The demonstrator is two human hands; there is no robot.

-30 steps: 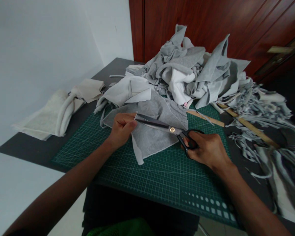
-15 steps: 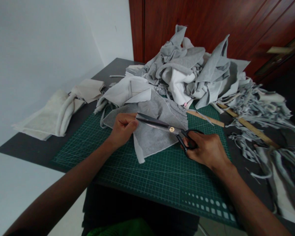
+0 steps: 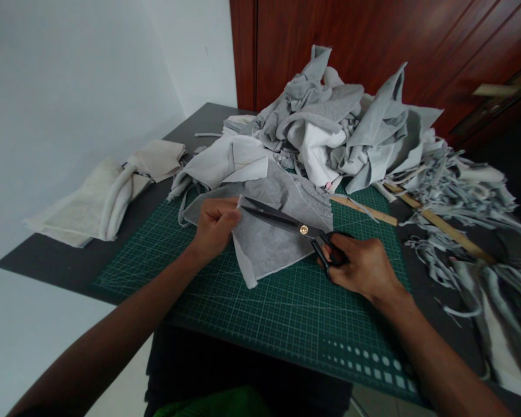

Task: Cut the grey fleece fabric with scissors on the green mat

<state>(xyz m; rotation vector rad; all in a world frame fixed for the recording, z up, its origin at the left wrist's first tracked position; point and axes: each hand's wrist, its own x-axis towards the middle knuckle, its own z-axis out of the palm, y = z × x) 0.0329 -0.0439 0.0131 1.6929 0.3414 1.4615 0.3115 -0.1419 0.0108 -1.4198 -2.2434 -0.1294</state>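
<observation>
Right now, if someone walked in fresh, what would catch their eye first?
Probably the large black-handled scissors in the middle, held by the right fingers, with their tips close to the left fingers that pinch a piece of grey cloth. Next, the tall heap of grey and white fabric at the back of the table, before a dark red door. A green gridded cutting mat spreads under the cloth.

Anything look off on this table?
No spill or obvious damage visible. Messy spot: on the right, a wooden stick lies slanted among tangled cloth strips, as if caught up in scraps. The scissors in the right hand look normal.
</observation>
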